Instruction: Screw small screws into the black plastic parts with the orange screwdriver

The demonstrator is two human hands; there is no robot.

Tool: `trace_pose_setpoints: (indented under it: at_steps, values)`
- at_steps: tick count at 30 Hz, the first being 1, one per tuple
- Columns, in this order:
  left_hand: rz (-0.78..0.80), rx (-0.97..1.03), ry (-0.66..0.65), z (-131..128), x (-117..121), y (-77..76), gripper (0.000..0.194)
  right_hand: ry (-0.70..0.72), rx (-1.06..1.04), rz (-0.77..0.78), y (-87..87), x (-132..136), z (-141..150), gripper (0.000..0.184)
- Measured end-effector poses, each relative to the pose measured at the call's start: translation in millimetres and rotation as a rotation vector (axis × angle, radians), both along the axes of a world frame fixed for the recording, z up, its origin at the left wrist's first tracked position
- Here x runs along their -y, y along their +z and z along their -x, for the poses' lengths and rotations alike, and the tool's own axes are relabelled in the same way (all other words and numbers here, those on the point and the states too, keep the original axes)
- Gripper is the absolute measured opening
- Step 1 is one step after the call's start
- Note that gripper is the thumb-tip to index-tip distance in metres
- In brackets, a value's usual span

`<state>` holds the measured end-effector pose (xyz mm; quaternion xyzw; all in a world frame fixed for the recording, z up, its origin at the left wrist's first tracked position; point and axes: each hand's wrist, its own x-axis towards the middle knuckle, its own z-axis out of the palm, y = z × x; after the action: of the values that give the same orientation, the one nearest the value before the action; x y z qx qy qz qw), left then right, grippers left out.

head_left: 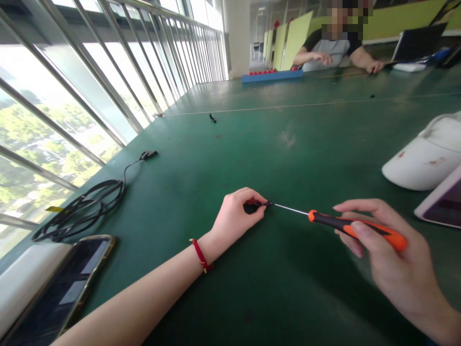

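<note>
My left hand (241,209), a red cord bracelet (200,255) at its wrist, pinches a small dark piece (265,204) low over the green table. Its kind is too small to make out. My right hand (389,250) is closed around the orange-and-black handle of a screwdriver (360,228). The thin metal shaft points left, and its tip meets the dark piece at my left fingertips. Whether the tip sits in a screw is not visible.
A coiled black cable (90,206) and a phone (79,278) lie at left, by the metal railing (144,62). A white rounded object (425,154) and a tablet-like device (442,202) stand at right. Across the table (234,154), a person (334,50) sits near a blue strip (272,76).
</note>
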<state>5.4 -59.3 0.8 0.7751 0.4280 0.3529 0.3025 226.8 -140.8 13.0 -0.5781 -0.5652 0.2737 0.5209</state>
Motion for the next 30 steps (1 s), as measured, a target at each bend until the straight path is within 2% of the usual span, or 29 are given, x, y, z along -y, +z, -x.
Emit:
trace_pose_setpoints:
  at_steps: [5, 9, 12, 16, 18, 22, 25, 30]
  values:
    - [0.019, 0.009, 0.006, 0.1, -0.7, -0.1, 0.008, 0.042, -0.099, -0.069, -4.4, -2.0, -3.2, 0.023]
    - [0.027, 0.006, 0.003, 0.5, -1.3, 0.5, 0.008, 0.105, -0.083, 0.055, -4.1, -0.4, -5.3, 0.023]
    - [0.034, 0.005, -0.006, 0.6, -1.7, 1.0, 0.009, 0.062, -0.061, 0.066, -3.2, 2.0, -4.7, 0.02]
    - [0.037, -0.008, 0.002, 0.2, -1.7, 1.8, 0.009, -0.053, -0.052, -0.093, -0.9, 0.7, -2.5, 0.021]
    - [0.035, -0.01, 0.006, -0.1, -1.6, 1.7, 0.009, -0.067, -0.03, -0.114, -0.2, -1.0, -3.2, 0.024]
    - [0.039, -0.005, 0.0, 0.2, -1.6, 0.5, 0.009, 0.022, 0.017, 0.01, -0.5, -1.1, -7.3, 0.025]
    - [0.04, -0.003, -0.007, 0.6, -2.0, -0.3, 0.009, -0.001, 0.037, 0.069, -1.2, 1.4, -7.4, 0.024]
    - [0.048, -0.004, -0.012, 0.6, -2.1, 0.5, 0.009, -0.108, -0.044, -0.099, -1.3, -0.9, -2.0, 0.022]
